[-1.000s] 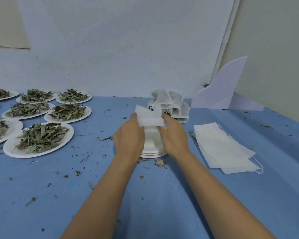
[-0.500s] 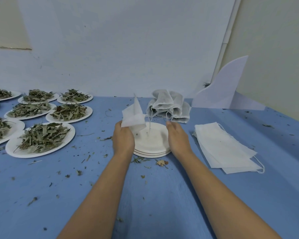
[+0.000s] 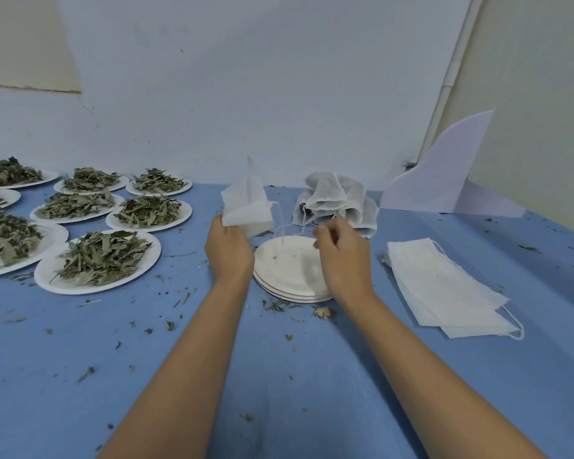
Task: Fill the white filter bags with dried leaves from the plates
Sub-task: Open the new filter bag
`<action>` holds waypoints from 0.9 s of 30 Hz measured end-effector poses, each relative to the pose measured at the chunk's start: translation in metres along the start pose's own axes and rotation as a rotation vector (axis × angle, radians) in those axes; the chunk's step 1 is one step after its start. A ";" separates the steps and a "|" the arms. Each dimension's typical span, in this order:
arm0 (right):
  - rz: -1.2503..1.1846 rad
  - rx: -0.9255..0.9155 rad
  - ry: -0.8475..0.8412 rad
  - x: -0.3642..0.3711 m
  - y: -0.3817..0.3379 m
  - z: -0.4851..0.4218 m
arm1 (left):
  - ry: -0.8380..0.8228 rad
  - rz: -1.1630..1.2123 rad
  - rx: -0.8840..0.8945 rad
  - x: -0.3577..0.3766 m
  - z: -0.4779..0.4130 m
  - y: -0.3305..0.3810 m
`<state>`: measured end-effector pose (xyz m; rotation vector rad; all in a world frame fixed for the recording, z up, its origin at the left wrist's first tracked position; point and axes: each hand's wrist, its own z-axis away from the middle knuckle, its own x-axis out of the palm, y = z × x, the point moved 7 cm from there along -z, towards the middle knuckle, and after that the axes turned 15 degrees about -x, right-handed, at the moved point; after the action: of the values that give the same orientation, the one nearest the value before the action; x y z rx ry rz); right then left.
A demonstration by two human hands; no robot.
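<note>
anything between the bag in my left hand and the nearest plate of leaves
Nothing visible. Only scattered leaf crumbs lie on the blue table between the filter bag, held in the left hand, and that plate.

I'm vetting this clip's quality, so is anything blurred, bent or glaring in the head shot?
Head view: soft, even light, no glare; the wall pipe bows from wide-angle distortion; the right hand looks slightly motion-smeared; the filter bag in the left hand reads fairly crisp.
</note>
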<state>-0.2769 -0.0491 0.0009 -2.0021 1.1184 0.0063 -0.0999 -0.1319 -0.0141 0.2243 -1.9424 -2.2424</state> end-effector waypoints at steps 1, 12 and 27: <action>-0.047 0.015 -0.060 0.010 -0.008 0.000 | 0.001 0.011 -0.002 -0.007 -0.004 0.004; -0.327 0.291 -0.634 0.177 -0.070 0.013 | 0.132 0.072 0.066 -0.087 -0.045 0.026; 0.001 0.314 -0.657 0.225 -0.075 0.004 | 0.137 0.055 0.132 -0.097 -0.060 0.027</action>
<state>-0.0860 -0.1855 -0.0362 -1.5438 0.6446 0.4318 0.0085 -0.1716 0.0049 0.3283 -1.9994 -2.0115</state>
